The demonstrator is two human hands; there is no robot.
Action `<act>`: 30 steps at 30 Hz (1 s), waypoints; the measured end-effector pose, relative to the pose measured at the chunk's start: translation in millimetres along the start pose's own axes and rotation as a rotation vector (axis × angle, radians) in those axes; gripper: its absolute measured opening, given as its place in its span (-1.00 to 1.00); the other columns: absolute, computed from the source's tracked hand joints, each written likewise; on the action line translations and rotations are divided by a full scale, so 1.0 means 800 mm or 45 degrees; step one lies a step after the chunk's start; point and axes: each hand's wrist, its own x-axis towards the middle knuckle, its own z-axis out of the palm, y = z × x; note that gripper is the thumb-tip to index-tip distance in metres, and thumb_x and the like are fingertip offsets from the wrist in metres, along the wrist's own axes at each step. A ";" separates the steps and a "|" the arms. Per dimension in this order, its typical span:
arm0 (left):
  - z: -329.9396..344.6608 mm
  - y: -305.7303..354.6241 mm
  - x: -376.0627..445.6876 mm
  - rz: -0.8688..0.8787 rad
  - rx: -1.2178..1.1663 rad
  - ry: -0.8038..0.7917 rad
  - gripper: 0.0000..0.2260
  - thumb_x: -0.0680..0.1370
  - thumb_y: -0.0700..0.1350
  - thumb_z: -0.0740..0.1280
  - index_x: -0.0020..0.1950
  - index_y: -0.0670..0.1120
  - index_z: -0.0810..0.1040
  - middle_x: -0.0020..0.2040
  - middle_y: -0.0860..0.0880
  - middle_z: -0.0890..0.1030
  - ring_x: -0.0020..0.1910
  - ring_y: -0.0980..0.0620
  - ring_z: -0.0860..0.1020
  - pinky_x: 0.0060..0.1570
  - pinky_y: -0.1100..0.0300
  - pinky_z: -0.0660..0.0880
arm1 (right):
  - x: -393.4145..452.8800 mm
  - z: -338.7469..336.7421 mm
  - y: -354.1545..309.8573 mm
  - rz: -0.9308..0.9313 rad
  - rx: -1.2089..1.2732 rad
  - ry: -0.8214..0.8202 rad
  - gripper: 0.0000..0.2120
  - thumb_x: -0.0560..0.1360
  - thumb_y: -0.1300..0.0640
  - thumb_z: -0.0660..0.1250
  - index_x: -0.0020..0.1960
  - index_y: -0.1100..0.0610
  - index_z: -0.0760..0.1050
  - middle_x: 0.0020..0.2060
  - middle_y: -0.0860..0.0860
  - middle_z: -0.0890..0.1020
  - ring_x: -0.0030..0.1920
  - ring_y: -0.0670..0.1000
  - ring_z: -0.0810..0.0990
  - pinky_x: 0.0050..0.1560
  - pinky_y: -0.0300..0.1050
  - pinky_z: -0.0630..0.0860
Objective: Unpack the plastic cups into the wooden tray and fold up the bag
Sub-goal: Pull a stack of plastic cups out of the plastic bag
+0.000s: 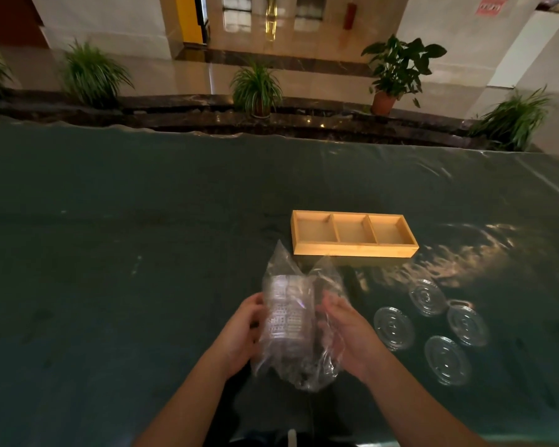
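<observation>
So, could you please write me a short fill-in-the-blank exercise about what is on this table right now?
1. The wooden tray has ____ compartments.
2. ____ clear lids lie flat on the table to the right of the hands.
3. The stack of cups is inside a clear plastic ____, held between the left hand and the right hand.

Missing words: three; four; bag
</observation>
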 end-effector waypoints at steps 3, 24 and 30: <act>-0.008 0.003 -0.004 -0.032 0.163 0.072 -0.49 0.49 0.31 0.24 0.24 0.01 0.62 0.20 -0.14 0.65 0.17 -0.15 0.62 0.19 -0.18 0.52 | 0.010 0.002 0.009 -0.005 -0.085 0.143 -0.71 0.54 0.18 0.36 0.25 0.15 0.59 0.15 0.15 0.68 0.17 0.13 0.64 0.06 -0.04 0.56; 0.001 -0.036 -0.008 0.471 1.184 0.412 -0.47 0.52 0.28 0.26 0.48 0.36 0.21 0.62 0.13 -0.12 0.55 0.07 0.13 0.34 0.17 0.19 | 0.005 -0.057 0.014 -0.300 -1.061 0.627 -0.67 0.41 0.00 0.48 0.13 -0.07 0.49 -0.03 -0.07 0.58 -0.04 -0.01 0.61 -0.07 -0.04 0.54; 0.002 -0.037 -0.006 0.479 1.186 0.378 -0.45 0.52 0.30 0.25 0.49 0.34 0.21 0.61 0.16 -0.11 0.49 0.17 0.12 0.32 0.19 0.19 | -0.017 -0.062 0.004 -0.356 -0.974 0.410 -0.82 0.54 0.02 0.37 -0.14 0.09 0.66 -0.18 0.09 0.70 -0.08 0.14 0.67 -0.05 0.03 0.59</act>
